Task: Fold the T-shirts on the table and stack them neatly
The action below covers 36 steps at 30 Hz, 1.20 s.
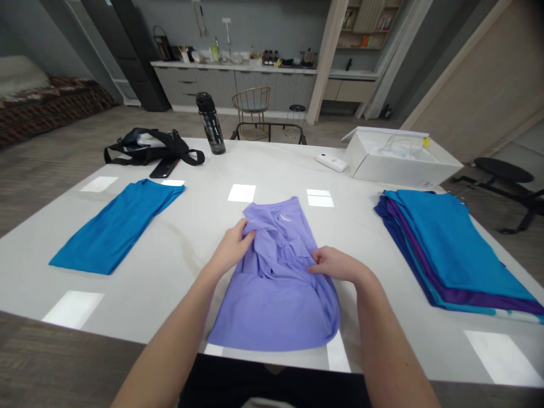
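A lavender shirt (272, 311) with a small white logo lies in front of me, bunched and wrinkled across its middle. My left hand (236, 243) pinches its left edge, the thumb over the cloth. On the opposite side, my right hand (334, 263) grips the right edge with curled fingers. The lower part of the shirt lies fairly smooth near the table's front edge. To the left is a folded blue garment (121, 226), flat and apart from my hands. A stack of folded garments (450, 243), blue on top with purple and navy below, sits to the right.
The white table (170, 306) carries a black bag (148, 146), a dark phone (164, 168) and a black water bottle (211, 124) at the back left. An open white box (395, 161) and a small white device (331, 162) stand at the back right.
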{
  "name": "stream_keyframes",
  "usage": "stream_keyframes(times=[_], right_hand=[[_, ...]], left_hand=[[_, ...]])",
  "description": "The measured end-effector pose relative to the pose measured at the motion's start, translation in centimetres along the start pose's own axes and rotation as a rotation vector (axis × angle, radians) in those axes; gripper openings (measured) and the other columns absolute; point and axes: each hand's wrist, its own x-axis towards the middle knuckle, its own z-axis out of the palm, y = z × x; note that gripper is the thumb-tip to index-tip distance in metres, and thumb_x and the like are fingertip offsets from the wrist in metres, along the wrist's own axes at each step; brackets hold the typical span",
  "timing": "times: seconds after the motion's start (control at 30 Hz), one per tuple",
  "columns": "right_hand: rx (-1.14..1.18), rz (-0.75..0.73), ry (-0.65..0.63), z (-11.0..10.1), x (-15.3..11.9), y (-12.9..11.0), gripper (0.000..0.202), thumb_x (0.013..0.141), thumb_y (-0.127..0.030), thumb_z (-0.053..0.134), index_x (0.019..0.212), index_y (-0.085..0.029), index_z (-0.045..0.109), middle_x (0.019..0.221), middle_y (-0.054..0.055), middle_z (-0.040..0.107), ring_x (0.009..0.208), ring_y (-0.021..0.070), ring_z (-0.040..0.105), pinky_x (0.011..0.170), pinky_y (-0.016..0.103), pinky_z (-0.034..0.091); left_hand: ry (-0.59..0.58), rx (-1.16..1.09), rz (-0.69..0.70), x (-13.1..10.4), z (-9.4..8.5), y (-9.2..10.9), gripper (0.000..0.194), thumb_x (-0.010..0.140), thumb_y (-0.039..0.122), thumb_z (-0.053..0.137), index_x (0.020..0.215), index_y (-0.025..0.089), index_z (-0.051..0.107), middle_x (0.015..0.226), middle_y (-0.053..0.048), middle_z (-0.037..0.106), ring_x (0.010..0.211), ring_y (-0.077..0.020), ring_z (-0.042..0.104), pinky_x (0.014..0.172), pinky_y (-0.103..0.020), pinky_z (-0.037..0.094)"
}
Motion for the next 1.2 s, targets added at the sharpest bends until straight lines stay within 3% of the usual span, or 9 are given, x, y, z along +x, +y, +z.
stream_keyframes(times=[0.13, 0.23, 0.47, 0.6, 0.7, 0.8, 0.9, 1.07, 1.2], right_hand=[[0.020, -0.027, 0.316, -0.1, 0.1, 0.2, 0.034, 0.079, -0.055, 0.073, 0.088, -0.022, 0.071, 0.082, 0.003, 0.069, 0.070, 0.0195, 0.062, 0.062, 0.030, 0.045], [-0.018, -0.170, 0.494, 1.4, 1.5, -1.1, 0.041, 0.083, -0.048, 0.072, 0.116, -0.025, 0.069, 0.114, 0.007, 0.069, 0.094, 0.0218, 0.065, 0.080, 0.032, 0.049], [-0.029, -0.110, 0.510, 1.9, 2.1, -1.6, 0.013, 0.083, -0.034, 0.067, 0.077, -0.023, 0.064, 0.067, -0.002, 0.062, 0.064, 0.0163, 0.056, 0.063, 0.028, 0.038], [0.211, -0.208, 0.660, 1.3, 1.9, -1.6, 0.018, 0.084, -0.038, 0.068, 0.081, -0.023, 0.058, 0.068, -0.004, 0.060, 0.061, 0.0142, 0.050, 0.060, 0.027, 0.036], [0.389, -0.345, 0.560, 1.9, 1.8, -2.8, 0.025, 0.081, -0.041, 0.073, 0.080, -0.022, 0.056, 0.094, 0.002, 0.070, 0.080, 0.0169, 0.060, 0.069, 0.027, 0.042], [0.434, -0.419, 0.314, 2.6, 1.3, -4.4, 0.022, 0.079, -0.038, 0.077, 0.081, -0.022, 0.062, 0.113, 0.005, 0.071, 0.096, 0.0206, 0.063, 0.081, 0.031, 0.047], [0.479, -0.457, 0.175, 2.7, 0.8, -4.8, 0.017, 0.084, -0.038, 0.072, 0.085, -0.022, 0.068, 0.111, 0.006, 0.073, 0.097, 0.0223, 0.065, 0.086, 0.036, 0.049], [0.349, -0.323, 0.541, 2.7, 1.9, -3.1, 0.035, 0.086, -0.042, 0.069, 0.116, -0.022, 0.068, 0.106, 0.007, 0.069, 0.075, 0.0174, 0.059, 0.074, 0.034, 0.050], [0.101, -0.379, 0.409, 3.4, 2.7, -2.7, 0.014, 0.087, -0.030, 0.064, 0.096, -0.021, 0.070, 0.088, 0.003, 0.064, 0.073, 0.0164, 0.054, 0.071, 0.031, 0.045]], left_hand=[[0.161, -0.010, -0.211, 0.3, -3.6, -1.7, 0.015, 0.081, 0.030, 0.054, 0.093, 0.023, 0.060, 0.070, 0.004, 0.061, 0.061, -0.0154, 0.055, 0.055, -0.025, 0.038], [0.155, 0.195, -0.343, 0.3, -5.9, -3.5, 0.020, 0.079, 0.033, 0.057, 0.094, 0.023, 0.063, 0.070, 0.001, 0.064, 0.061, -0.0174, 0.056, 0.057, -0.027, 0.038], [0.257, 0.580, -0.556, 0.0, -8.6, -6.5, 0.037, 0.085, 0.035, 0.054, 0.117, 0.021, 0.065, 0.106, -0.017, 0.069, 0.100, -0.0373, 0.065, 0.081, -0.046, 0.050], [0.376, 0.599, -0.180, 0.2, -5.5, -4.3, 0.049, 0.085, 0.027, 0.057, 0.133, 0.019, 0.058, 0.131, -0.019, 0.057, 0.121, -0.0369, 0.056, 0.101, -0.053, 0.044], [0.083, 0.255, 0.200, -0.1, -1.3, -1.1, 0.033, 0.094, 0.032, 0.053, 0.124, 0.022, 0.063, 0.120, -0.010, 0.064, 0.111, -0.0250, 0.061, 0.102, -0.040, 0.047], [-0.127, 0.058, 0.234, -0.8, 2.1, 1.3, 0.049, 0.094, 0.045, 0.060, 0.139, 0.025, 0.055, 0.111, -0.006, 0.067, 0.095, -0.0209, 0.064, 0.090, -0.034, 0.051], [-0.243, 0.018, 0.262, -1.3, 3.1, 1.9, 0.052, 0.091, 0.047, 0.066, 0.138, 0.026, 0.058, 0.111, -0.006, 0.068, 0.096, -0.0213, 0.065, 0.086, -0.033, 0.051], [-0.244, -0.040, 0.271, -0.9, 2.7, 1.1, 0.019, 0.094, 0.034, 0.063, 0.106, 0.023, 0.074, 0.099, -0.003, 0.073, 0.091, -0.0196, 0.068, 0.084, -0.030, 0.051], [-0.217, -0.121, 0.278, -0.9, 2.6, 1.3, 0.019, 0.094, 0.029, 0.062, 0.105, 0.024, 0.077, 0.102, -0.002, 0.078, 0.094, -0.0199, 0.071, 0.088, -0.031, 0.052]])
